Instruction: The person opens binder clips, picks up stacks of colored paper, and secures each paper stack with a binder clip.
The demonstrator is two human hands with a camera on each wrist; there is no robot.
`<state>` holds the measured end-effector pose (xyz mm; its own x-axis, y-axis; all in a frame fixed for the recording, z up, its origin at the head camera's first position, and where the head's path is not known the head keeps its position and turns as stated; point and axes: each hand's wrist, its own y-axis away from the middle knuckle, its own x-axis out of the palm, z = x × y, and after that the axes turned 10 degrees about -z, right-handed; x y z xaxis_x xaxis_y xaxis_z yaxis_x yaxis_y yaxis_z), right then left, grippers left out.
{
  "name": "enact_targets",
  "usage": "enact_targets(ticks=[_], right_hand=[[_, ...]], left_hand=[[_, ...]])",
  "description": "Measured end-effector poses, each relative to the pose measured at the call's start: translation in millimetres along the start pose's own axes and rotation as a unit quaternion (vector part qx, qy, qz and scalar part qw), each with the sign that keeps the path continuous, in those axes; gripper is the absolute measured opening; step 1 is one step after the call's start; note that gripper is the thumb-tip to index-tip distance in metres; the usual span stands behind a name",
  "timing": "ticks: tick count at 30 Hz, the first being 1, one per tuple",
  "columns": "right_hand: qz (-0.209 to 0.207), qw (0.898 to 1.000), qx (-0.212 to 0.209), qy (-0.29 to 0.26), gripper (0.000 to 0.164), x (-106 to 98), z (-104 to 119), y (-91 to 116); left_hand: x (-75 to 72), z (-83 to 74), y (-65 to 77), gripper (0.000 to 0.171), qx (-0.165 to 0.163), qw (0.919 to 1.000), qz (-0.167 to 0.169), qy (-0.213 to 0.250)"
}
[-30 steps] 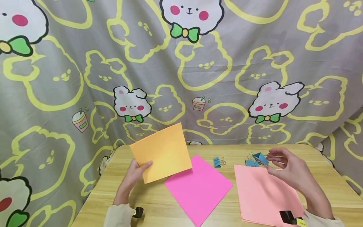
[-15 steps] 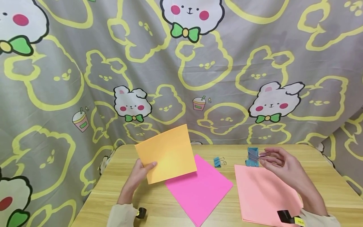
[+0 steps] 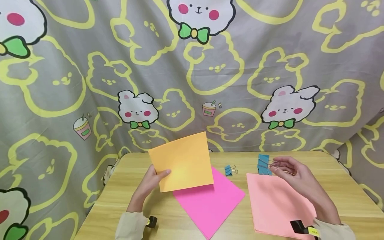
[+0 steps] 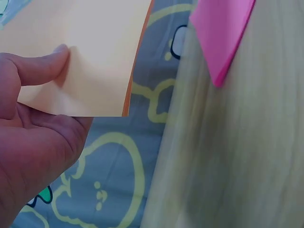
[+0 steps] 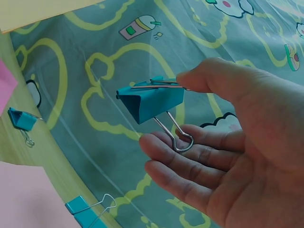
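My left hand (image 3: 151,181) holds a thin stack of orange paper (image 3: 184,161) by its lower left corner, thumb on the front face and fingers behind. The stack is raised and tilted, overlapping a magenta paper stack (image 3: 210,210) in the head view. Raised above the table's back right, my right hand (image 3: 295,173) holds a blue binder clip (image 5: 156,102) by its wire handles. The thumb lies on the upper handle and the fingers are under the lower one. In the right wrist view the clip's mouth looks closed, with no paper in it.
A salmon-pink paper stack (image 3: 279,203) lies under my right forearm. One blue binder clip (image 5: 88,213) rests by that stack's far edge, and another (image 3: 228,170) lies beyond the magenta paper. A patterned curtain (image 3: 192,73) hangs behind the wooden table (image 3: 102,216).
My left hand has carried the orange paper to the right, further over the magenta stack. My right hand has turned the raised binder clip and shifted it slightly left.
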<state>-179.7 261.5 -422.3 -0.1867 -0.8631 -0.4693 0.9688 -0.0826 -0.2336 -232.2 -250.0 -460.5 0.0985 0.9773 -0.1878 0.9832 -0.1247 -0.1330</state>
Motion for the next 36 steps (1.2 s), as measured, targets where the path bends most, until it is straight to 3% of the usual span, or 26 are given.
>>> enact_targets(ticks=[7, 11, 19, 25, 36], right_hand=[[0.011, 0.998, -0.036, -0.056, 0.046, 13, -2, -1], [0.011, 0.997, -0.028, -0.074, 0.045, 15, -2, 1], [0.021, 0.994, -0.030, -0.101, 0.041, 14, -3, -1], [0.033, 0.987, -0.050, -0.147, 0.037, 18, -10, -1], [0.061, 0.985, -0.047, -0.157, 0.040, 29, -8, -5]], left_hand=[[-1.9, -4.2, -2.5, 0.034, -0.011, 0.9999, 0.003, 0.004], [-2.0, -10.9, -3.7, 0.038, 0.001, 0.9994, 0.036, 0.000], [4.2, -23.2, -7.2, 0.036, -0.001, 0.9987, 0.051, 0.006], [17.5, -17.5, -5.0, 0.040, -0.010, 0.9964, 0.078, 0.032], [23.5, -8.6, 0.3, 0.039, -0.020, 0.9969, 0.069, 0.030]])
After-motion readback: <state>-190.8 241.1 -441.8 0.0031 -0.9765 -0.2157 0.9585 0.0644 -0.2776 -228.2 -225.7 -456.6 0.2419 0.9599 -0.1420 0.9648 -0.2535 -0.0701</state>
